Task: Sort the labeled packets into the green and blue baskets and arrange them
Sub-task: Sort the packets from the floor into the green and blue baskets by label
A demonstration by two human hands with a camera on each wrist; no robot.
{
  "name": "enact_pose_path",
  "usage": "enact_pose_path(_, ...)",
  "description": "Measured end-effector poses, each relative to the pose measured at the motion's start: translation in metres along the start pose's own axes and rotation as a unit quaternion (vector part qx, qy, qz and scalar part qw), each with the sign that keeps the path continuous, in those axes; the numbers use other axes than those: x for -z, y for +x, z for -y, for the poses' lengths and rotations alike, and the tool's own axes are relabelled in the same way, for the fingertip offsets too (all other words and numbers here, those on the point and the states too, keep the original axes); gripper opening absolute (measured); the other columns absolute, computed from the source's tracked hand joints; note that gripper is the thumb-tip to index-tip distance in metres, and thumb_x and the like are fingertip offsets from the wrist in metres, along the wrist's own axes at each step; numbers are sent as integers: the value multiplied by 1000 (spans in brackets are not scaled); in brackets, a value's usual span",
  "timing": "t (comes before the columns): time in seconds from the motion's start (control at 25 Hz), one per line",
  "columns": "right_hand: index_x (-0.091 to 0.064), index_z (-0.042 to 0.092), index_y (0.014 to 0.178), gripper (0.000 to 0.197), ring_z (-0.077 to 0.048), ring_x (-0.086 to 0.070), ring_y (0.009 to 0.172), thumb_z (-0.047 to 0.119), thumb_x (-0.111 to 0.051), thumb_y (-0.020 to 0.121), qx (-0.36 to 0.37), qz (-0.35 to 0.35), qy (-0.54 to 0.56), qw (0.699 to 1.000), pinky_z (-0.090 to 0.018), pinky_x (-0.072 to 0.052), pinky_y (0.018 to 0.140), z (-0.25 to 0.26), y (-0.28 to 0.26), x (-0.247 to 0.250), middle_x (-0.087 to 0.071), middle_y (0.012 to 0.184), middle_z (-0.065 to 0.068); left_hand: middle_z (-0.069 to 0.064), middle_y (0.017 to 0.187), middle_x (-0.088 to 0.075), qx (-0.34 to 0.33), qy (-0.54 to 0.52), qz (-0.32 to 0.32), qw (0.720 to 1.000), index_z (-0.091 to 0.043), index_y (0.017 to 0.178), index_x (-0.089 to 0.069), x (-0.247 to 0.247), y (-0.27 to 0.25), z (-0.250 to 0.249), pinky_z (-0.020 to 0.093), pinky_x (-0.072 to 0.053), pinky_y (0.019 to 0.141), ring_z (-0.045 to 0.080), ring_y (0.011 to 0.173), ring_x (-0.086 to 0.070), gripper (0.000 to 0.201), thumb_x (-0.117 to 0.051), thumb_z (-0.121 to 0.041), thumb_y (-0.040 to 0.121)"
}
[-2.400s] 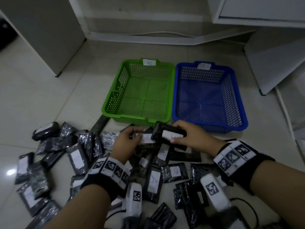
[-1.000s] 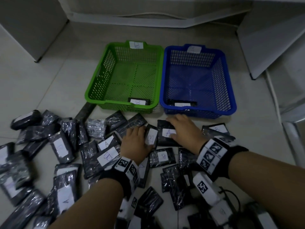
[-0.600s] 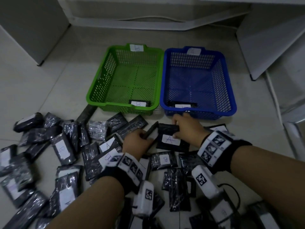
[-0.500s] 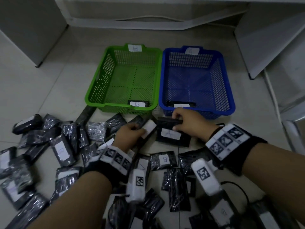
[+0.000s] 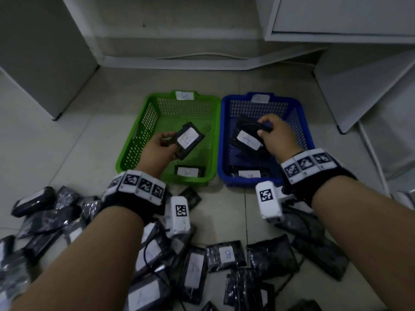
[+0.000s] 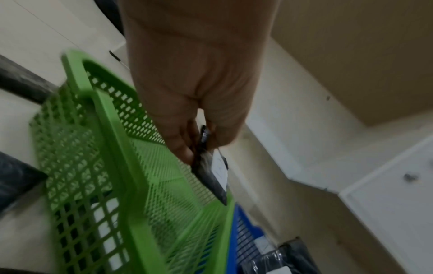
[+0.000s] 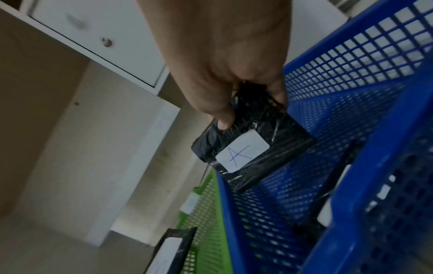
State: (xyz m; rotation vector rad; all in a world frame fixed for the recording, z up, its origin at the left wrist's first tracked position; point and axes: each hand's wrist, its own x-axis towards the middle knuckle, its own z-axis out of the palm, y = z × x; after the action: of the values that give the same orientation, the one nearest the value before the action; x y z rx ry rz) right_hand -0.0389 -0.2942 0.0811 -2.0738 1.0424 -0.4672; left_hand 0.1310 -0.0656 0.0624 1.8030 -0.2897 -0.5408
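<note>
Two baskets stand side by side on the floor (image 5: 67, 140) ahead of you, touching: the left basket (image 5: 134, 140) and the right basket (image 5: 303, 122); your left hand (image 5: 157, 151) holds a packet (image 5: 187, 139) over the left one, your right hand (image 5: 276, 138) holds another packet (image 5: 247, 135) over the right one. One packet (image 5: 189, 171) lies inside the left basket at its near wall; one (image 5: 249, 172) lies likewise in the right; the heap of packets (image 5: 224, 257) is spread on the floor nearer you, mostly to your left, and cabinets (image 5: 336, 16) stand behind the baskets.

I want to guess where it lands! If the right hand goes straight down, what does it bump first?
Probably the blue basket's mesh floor. The right hand holds the A packet above it, though depth is unclear.
</note>
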Motion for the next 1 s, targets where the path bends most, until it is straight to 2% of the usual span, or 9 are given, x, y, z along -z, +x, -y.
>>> enact_pose_path(0.2,-64,30,92,19,-40,-48,115,12,-59,89,-71,-33,-101,992,-41,-48,95,-44,25,-31,-46,126,-20,9,105,-68,-60,217,-10,974,-17,108,-66,-27,28,27,35,-52,83,26,93,-62,28,-48,-6,90)
enact_pose_path(0.32,-63,29,111,34,-45,-38,124,4,-49,93,-82,-10,-114,990,-47,-43,102,-54,24,-37,-32,137,-20,13,111,-65,-37,300,-2,953,-14,113,-63,-35,43,34,41,-52,86,34,99,-60,30,-46,-4,90)
enact_pose_path(0.4,-43,32,139,58,-41,-15,140,-3,-44,93,-99,73,-146,982,-46,-28,113,-51,20,-36,-9,154,-14,16,129,-52,-28,359,-7,933,-9,119,-62,-40,48,39,39,-45,96,35,112,-53,35,-45,0,89)
enact_pose_path(0.52,-11,36,150,77,-36,10,145,-4,-44,93,-108,183,-226,951,-50,-15,116,-46,17,-34,15,159,-3,16,142,-38,-47,395,27,917,-7,122,-62,-44,47,38,35,-37,103,33,124,-45,36,-45,0,91)
enact_pose_path(0.56,-12,34,150,74,-37,8,145,-3,-43,94,-92,208,-239,944,-49,-15,117,-46,15,-32,12,159,-4,15,140,-42,-55,402,50,912,-10,120,-64,-45,44,34,35,-39,100,32,122,-48,36,-44,-1,91)
enact_pose_path(0.64,-31,23,147,59,-34,-21,142,2,-45,94,-25,229,-223,947,-32,-24,113,-47,7,-24,-19,157,-12,12,130,-54,-88,388,52,916,-14,115,-67,-46,31,26,32,-44,90,30,114,-54,35,-44,-4,91)
enact_pose_path(0.76,-65,15,118,33,-23,-56,110,4,-53,90,41,114,-122,985,-20,-39,92,-42,-30,-1,-60,120,-10,9,107,-63,-190,299,-20,935,-14,102,-69,-55,-9,17,21,-37,77,23,94,-57,28,-50,-3,85)
enact_pose_path(0.88,-72,9,88,22,-14,-51,83,-3,-54,83,81,-5,-70,994,-16,-35,71,-45,-85,24,-55,89,-3,9,93,-61,-289,231,-19,929,-11,93,-69,-77,-61,25,24,-38,78,24,88,-55,25,-53,1,78)
enact_pose_path(1.0,-68,7,74,19,-17,-53,76,-6,-54,77,74,-54,-44,995,-22,-40,69,-69,-131,37,-58,81,-6,4,91,-58,-315,236,58,917,-13,92,-68,-101,-106,44,26,-41,80,20,88,-53,23,-55,0,78)
